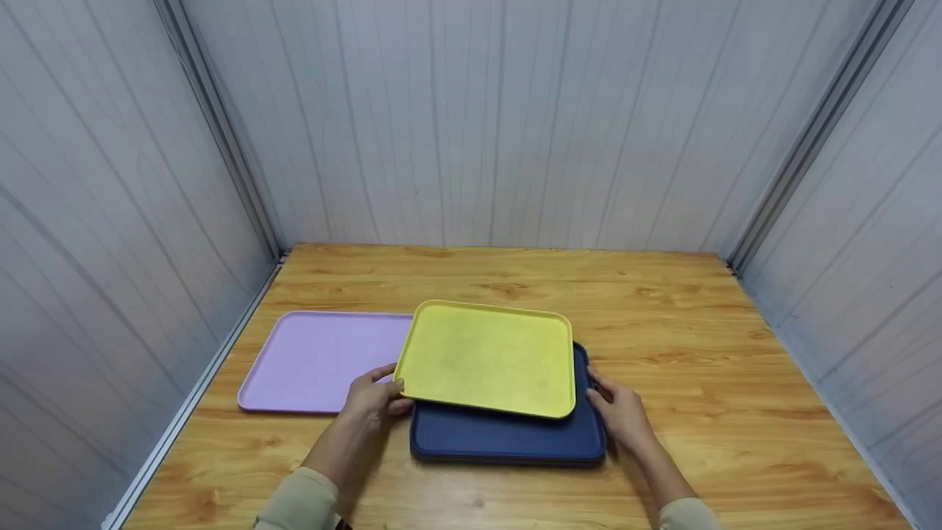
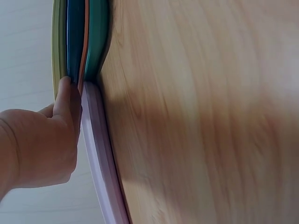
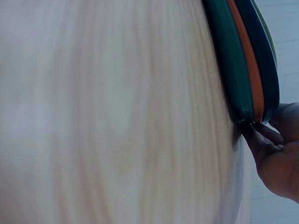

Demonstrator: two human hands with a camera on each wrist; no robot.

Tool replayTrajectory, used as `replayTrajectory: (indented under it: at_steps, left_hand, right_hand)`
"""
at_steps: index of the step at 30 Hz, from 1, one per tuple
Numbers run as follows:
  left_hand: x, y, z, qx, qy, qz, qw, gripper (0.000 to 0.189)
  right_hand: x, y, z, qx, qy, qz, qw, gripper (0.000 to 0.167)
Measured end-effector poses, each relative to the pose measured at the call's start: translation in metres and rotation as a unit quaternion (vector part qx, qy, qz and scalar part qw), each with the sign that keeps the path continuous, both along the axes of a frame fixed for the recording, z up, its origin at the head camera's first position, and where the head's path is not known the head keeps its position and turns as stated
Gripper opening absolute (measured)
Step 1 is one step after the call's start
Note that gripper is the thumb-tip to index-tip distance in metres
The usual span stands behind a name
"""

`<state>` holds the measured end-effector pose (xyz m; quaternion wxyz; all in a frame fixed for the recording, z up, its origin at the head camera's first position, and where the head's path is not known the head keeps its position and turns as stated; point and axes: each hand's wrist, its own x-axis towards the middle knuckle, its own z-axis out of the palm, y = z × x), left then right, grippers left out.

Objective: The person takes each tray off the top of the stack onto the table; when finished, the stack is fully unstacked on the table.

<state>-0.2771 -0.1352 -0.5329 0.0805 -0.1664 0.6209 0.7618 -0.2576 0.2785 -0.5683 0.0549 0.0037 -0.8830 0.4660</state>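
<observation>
A yellow tray (image 1: 486, 357) lies askew on top of a dark blue tray (image 1: 508, 436), its far left corner overhanging. My left hand (image 1: 370, 397) pinches the yellow tray's near left corner, thumb on the rim and fingers beneath. On the other side, my right hand (image 1: 624, 416) touches the right edge of the stack with its fingertips. Seen edge-on in the right wrist view, an orange tray (image 3: 252, 79) and a green tray (image 3: 232, 65) sit under the blue one, green at the bottom. A purple tray (image 1: 324, 361) lies left of the stack, partly covered by the yellow tray.
The trays rest on a wood-grain table (image 1: 662, 316). Pale panelled walls (image 1: 471, 125) close off the back and both sides, with grey metal posts (image 1: 221, 132) at the corners.
</observation>
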Motion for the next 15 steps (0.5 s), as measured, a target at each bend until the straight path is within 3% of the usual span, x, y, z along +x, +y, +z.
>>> replayTrajectory:
  at_steps: [8,15]
  left_hand:
    - [-0.013,0.004,0.0,0.009,-0.024,0.02,0.9995,0.047]
    - [-0.023,0.004,0.001,0.015,-0.012,0.031,0.9994,0.046]
  right_hand:
    - [0.0,0.001,0.001,-0.003,-0.006,-0.006,1.0,0.044]
    - [-0.001,0.001,0.0,-0.015,0.001,-0.005,0.9999,0.043]
